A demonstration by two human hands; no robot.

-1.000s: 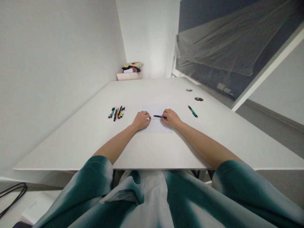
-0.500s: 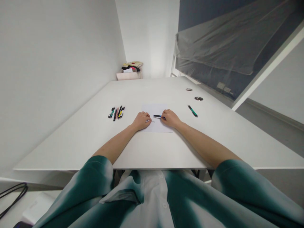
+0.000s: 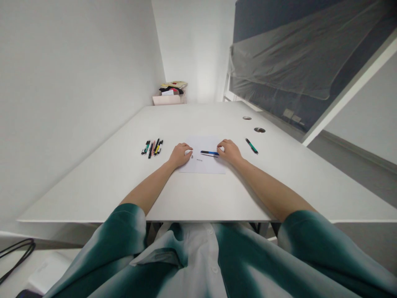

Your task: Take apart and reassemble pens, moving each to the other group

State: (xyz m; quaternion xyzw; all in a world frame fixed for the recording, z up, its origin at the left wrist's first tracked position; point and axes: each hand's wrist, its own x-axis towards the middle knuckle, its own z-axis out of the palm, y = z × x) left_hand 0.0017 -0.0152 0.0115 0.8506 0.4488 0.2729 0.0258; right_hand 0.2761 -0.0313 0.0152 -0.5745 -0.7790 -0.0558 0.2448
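Your left hand (image 3: pixel 180 155) rests over the left edge of the white paper (image 3: pixel 204 167), thumb and forefinger parted, with nothing visible between them. Your right hand (image 3: pixel 230 151) is curled over the paper's right edge, near the end of the blue pen piece (image 3: pixel 208 152); you can't be seen clearly enough to tell whether its fingertips pinch anything.

On the paper, that blue pen piece lies right of the middle, with a thin dark rod (image 3: pixel 209 155) just on your side of it. Left of these lie a small grey coil-like part (image 3: pixel 199 160) and a tinier grey piece (image 3: pixel 192 157).

To handle these well, keep the small parts well inside the paper, pinch them lightly, and mind your wrists, which could drag the sheet.

A green pen (image 3: pixel 251 146) lies right of the paper; a row of pens (image 3: pixel 151 148) lies left. You'll find no readable brand or lettering on any of them.
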